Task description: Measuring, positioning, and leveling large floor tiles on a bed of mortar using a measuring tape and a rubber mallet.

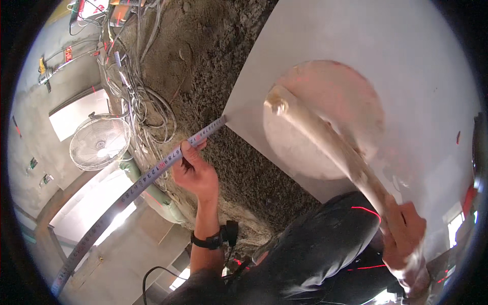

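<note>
My left hand (195, 173), with a black strap on its wrist, pinches the long steel measuring tape (152, 175). The tape's tip meets the corner of a large pale tile (412, 66), which lies on dark, coarse mortar (264, 178). My right hand (404, 236), partly blurred, grips a long, pale wooden-looking handle (335, 147). The handle's far end sits over a round pinkish disc (310, 81) on the tile; I cannot tell whether they are joined.
My dark-trousered knee (320, 244) is below the tile. Tangled cables and hoses (147, 104) run along the rough mortar edge at left. Beyond are a fan (99, 145), a white board (79, 114), a green sack (162, 198) and scattered tools (68, 71).
</note>
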`<action>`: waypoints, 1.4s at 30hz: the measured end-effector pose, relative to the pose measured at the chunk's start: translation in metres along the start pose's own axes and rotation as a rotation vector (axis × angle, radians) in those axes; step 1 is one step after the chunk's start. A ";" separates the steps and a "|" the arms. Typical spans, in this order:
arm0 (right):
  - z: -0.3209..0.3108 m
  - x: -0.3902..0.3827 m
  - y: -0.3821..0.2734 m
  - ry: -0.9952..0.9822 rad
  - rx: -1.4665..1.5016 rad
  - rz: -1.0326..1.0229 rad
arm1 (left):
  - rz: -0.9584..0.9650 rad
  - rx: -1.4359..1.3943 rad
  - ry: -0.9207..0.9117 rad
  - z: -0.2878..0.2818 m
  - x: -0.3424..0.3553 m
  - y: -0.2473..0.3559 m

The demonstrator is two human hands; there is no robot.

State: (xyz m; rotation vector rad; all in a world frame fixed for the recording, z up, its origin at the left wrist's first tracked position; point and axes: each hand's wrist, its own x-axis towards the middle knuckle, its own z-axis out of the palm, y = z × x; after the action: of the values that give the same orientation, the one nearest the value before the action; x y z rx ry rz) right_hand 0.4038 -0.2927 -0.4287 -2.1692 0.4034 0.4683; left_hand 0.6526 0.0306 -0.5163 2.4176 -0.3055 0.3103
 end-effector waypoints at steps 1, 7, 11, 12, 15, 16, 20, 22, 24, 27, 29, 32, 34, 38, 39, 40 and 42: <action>-0.003 -0.013 0.003 0.040 0.018 -0.056 | 0.010 0.019 0.001 0.000 0.000 0.004; 0.047 -0.023 0.056 0.059 -0.049 0.041 | 0.069 0.045 -0.005 -0.015 0.004 0.009; 0.015 -0.036 0.035 0.054 0.093 -0.039 | 0.020 0.056 -0.029 -0.010 -0.001 0.004; 0.012 -0.044 0.031 0.042 0.132 -0.138 | -0.010 0.064 0.000 -0.014 -0.001 0.007; 0.021 -0.064 0.044 -0.006 0.221 0.182 | -0.022 0.043 0.012 -0.006 0.000 0.013; 0.026 -0.057 0.054 -0.136 0.057 0.203 | 0.025 0.064 -0.002 -0.009 0.002 0.014; 0.055 -0.034 0.067 0.093 0.007 0.057 | 0.048 0.064 0.037 -0.011 0.003 0.002; 0.054 -0.035 0.066 0.120 -0.012 0.073 | 0.026 0.112 0.021 -0.008 0.002 0.013; 0.062 -0.034 0.064 0.178 -0.005 0.072 | 0.026 0.198 0.004 -0.018 0.004 0.017; 0.032 -0.041 0.038 0.074 0.183 0.320 | 0.009 0.068 0.017 0.000 -0.001 0.010; 0.027 -0.053 0.037 0.063 0.341 0.241 | 0.071 0.174 0.051 -0.007 0.003 0.012; 0.033 -0.039 0.046 0.054 0.318 0.132 | 0.005 -0.011 0.049 -0.030 0.010 -0.035; 0.039 -0.021 0.056 0.041 -0.052 0.073 | -0.009 0.019 0.036 -0.007 0.003 -0.003; 0.048 -0.024 0.036 0.082 0.079 -0.007 | 0.001 0.115 0.029 -0.015 0.007 0.014; 0.043 -0.025 0.026 0.112 0.075 -0.035 | 0.001 0.100 0.038 -0.012 0.009 0.012; 0.036 -0.028 0.023 0.137 0.084 -0.059 | 0.054 0.127 0.031 -0.010 0.007 0.012; 0.023 -0.044 0.030 0.026 0.099 -0.092 | 0.111 0.134 0.075 -0.007 0.008 -0.004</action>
State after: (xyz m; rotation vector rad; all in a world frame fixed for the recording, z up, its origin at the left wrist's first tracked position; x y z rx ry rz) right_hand 0.3472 -0.2864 -0.4416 -2.0899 0.3323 0.3624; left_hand 0.6606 0.0370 -0.5108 2.5180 -0.3973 0.4844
